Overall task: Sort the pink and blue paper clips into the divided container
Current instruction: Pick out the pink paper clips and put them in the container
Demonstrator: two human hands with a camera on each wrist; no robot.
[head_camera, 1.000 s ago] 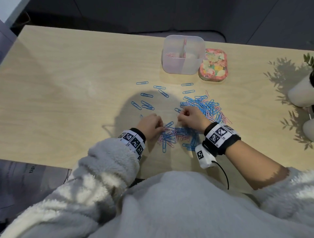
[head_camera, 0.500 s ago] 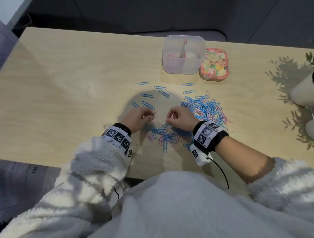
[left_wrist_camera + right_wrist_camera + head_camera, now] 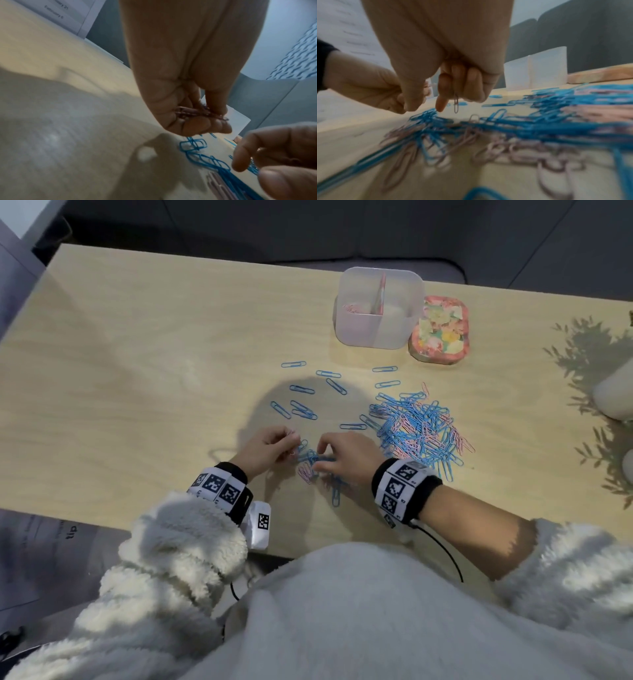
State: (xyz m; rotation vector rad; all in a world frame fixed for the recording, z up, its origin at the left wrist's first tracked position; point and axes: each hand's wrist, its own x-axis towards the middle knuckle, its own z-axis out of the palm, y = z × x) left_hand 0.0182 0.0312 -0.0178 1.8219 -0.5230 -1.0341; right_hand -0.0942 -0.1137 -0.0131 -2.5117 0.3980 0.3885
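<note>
Sorting has barely begun, by the look of it: the divided container [image 3: 378, 308] at the far side of the bench [image 3: 137, 371] shows only a few pink clips in its left compartment, and you cannot tell what the right one holds. Your left hand [image 3: 270, 448] is clenched round a small bunch of pink clips [image 3: 192, 112]. Your right hand [image 3: 346, 453] pinches one pink clip [image 3: 456, 103] that dangles from its curled fingers. Nearly everything is left: the mixed pile [image 3: 416, 428] to the right, loose blue clips [image 3: 301, 409] beyond your hands, and more beneath them.
</note>
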